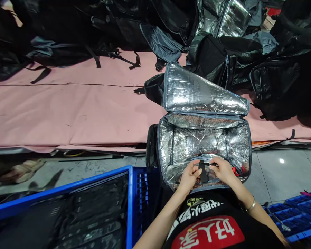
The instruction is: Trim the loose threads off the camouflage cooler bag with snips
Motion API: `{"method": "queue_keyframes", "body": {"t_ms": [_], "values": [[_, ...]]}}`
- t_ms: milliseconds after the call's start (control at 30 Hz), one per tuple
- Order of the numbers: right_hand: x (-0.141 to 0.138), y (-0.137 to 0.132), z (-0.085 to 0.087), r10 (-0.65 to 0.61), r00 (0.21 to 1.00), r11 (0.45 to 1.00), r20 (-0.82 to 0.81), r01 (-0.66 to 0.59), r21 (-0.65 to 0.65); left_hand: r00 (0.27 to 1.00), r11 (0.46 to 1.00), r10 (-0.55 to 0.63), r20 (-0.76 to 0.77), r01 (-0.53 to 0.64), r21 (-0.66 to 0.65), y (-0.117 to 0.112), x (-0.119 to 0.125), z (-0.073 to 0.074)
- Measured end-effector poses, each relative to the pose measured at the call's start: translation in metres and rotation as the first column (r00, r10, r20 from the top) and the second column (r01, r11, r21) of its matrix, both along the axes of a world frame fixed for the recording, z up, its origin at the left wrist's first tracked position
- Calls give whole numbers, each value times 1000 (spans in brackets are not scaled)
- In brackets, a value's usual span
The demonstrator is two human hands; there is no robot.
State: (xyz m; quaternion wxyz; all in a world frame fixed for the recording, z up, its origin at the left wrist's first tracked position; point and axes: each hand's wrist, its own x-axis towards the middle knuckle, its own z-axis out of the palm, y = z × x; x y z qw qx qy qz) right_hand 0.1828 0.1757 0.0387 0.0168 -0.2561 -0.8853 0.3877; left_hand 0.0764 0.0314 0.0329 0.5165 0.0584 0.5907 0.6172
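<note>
Clock reference: twelve o'clock is the top of the view.
Black strap (203, 177): one; lies at the six o'clock edge of the open bag (168, 138); long axis runs roughly twelve to six.
Left hand (189, 177): one; at the strap's nine o'clock side, touching it and therefore the nearer hand; thumb and fingertips close together, pinching the strap.
Right hand (223, 170): one; at the strap's three o'clock side, just beside it; fingers drawn together on a thin black stick (209, 164).
Thin black stick: one; long axis nine to three, crosswise to the strap, near its upper end; contact with the strap cannot be told.
Open bag: one, silver-lined; its flap (202, 91) stands folded back toward twelve.
Red object (235, 171): one, partly hidden, at four o'clock inside the bag.
Blue crates (130, 211): at least two, at eight and four o'clock.
Black bags (209, 60): several, overlapping on the pink cloth (67, 114); exact count not readable.
</note>
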Motion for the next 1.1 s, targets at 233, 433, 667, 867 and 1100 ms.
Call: {"method": "queue_keyframes", "body": {"t_ms": [233,433,667,867,1100], "values": [[-10,-7,-5,-87,994,982,-63,75,-174,1000,1000,3,7,-3,1,-2,3,-2],[-13,-13,-19,-104,995,982,0,102,-159,997,993,-39,66,31,114,-6,3,-13],[-15,-15,-18,-197,978,974,-71,187,-132,993,991,-91,-80,98,87,-2,-1,-24],[0,-24,29,5,973,962,-229,-68,-266,990,994,92,-108,-97,-51,11,-6,-19],[8,-17,39,-91,994,976,-63,76,-205,987,976,163,-9,-162,-146,16,-10,-3]]}}
